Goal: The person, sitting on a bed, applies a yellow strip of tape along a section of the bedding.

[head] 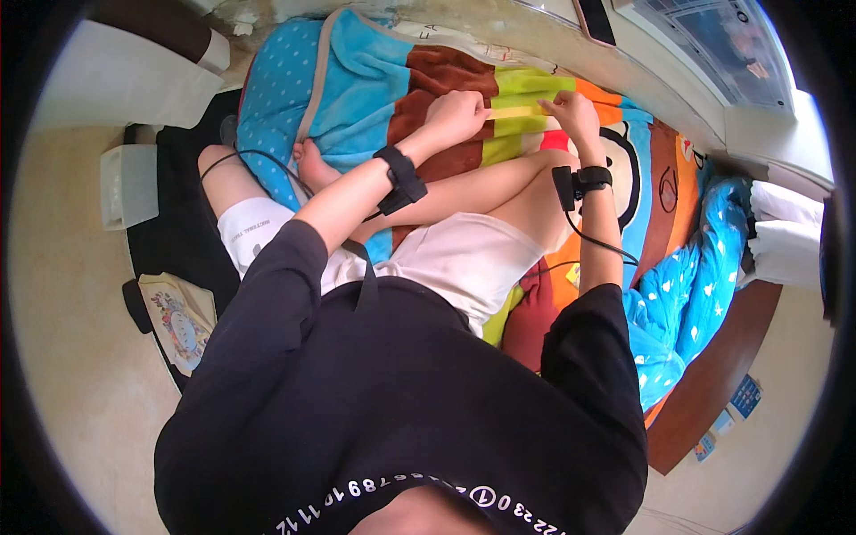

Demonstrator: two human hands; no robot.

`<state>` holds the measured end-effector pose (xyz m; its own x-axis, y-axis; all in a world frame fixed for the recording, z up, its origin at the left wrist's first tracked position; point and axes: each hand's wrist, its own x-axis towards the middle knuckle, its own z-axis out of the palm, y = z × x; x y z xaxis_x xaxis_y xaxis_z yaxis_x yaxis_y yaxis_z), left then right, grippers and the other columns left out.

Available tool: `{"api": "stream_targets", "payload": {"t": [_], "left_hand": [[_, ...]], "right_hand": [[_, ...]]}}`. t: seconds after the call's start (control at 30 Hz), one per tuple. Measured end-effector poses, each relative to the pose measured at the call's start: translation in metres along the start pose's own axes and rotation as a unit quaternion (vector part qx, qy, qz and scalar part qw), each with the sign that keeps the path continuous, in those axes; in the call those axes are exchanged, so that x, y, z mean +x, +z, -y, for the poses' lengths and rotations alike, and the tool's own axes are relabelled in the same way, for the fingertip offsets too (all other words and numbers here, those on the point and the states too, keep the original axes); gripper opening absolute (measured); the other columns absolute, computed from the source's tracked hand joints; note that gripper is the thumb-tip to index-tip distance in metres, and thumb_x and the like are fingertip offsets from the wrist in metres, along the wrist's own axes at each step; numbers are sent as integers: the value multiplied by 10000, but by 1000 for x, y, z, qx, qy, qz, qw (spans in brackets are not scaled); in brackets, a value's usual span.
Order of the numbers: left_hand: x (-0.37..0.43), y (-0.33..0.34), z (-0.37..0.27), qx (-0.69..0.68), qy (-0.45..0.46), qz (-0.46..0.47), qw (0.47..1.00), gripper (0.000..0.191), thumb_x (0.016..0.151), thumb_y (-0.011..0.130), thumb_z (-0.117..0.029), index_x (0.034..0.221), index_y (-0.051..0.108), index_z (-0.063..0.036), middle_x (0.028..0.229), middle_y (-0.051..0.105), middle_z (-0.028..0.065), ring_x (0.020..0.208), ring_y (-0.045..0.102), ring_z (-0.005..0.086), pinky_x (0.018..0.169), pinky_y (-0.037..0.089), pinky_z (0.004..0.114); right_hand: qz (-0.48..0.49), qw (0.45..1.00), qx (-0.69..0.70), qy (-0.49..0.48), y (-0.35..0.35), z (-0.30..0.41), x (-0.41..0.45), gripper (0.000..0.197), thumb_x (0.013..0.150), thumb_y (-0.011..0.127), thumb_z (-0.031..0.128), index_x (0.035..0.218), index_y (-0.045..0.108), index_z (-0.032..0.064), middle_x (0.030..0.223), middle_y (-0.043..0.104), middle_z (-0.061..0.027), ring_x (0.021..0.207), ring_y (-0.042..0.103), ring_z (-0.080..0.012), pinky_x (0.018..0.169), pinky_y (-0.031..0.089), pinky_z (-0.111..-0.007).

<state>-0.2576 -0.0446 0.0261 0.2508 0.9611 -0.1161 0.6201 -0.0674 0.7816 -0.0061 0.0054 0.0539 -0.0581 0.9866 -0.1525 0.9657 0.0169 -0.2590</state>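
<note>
A narrow yellow strip [518, 112], perhaps paper, is stretched nearly level between both hands. Its left end is pinched in the fingers of my left hand [460, 115]. My right hand [574, 115] grips the other end between thumb and fingertips. Beneath the strip spreads a fleece blanket [448, 67] with blue, brown, green and orange stripes and a cartoon figure. Black straps with small boxes, the left one [401, 179] and the right one [583, 184], circle my wrists, and a cable runs from the right box. My crossed bare legs and white shorts [448, 251] lie below the hands.
A blue patterned quilt [695, 294] is bunched at the right, by a brown wooden edge [722, 361]. At the left are a translucent plastic bin [130, 187] and a printed cream bag [179, 324]. A phone-like dark object [594, 21] rests on the ledge at the top.
</note>
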Motion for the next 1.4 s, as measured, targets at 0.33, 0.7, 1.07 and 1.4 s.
{"api": "stream_targets", "payload": {"t": [0.33,0.7,1.07,1.4], "left_hand": [[22,50,37,0,-98,-42,994,259,878,596,-296,795,647,-57,771,675,160,753,655,366,678,513,485],[23,52,47,36,-53,-28,998,261,884,596,-310,828,627,-57,774,671,152,746,648,359,658,499,480],[-60,5,45,-85,-6,-87,993,240,892,609,-288,807,620,-64,749,666,144,731,647,356,656,491,482],[-140,-47,96,-103,-57,-146,982,244,891,631,-284,805,603,-58,686,642,135,653,634,341,561,473,424]], "right_hand": [[105,994,20,2,58,-15,42,426,668,793,449,762,696,44,745,671,-181,725,660,-343,660,511,-436],[125,987,-85,-49,82,-6,48,494,691,800,450,808,673,-13,800,682,-189,762,657,-364,687,516,-421],[-90,987,50,-120,-24,113,-101,322,776,756,309,750,620,18,734,621,-138,708,588,-321,641,468,-393],[-25,976,179,-121,38,145,-147,322,766,769,264,771,588,-3,751,613,-173,749,594,-342,671,476,-415]]}}
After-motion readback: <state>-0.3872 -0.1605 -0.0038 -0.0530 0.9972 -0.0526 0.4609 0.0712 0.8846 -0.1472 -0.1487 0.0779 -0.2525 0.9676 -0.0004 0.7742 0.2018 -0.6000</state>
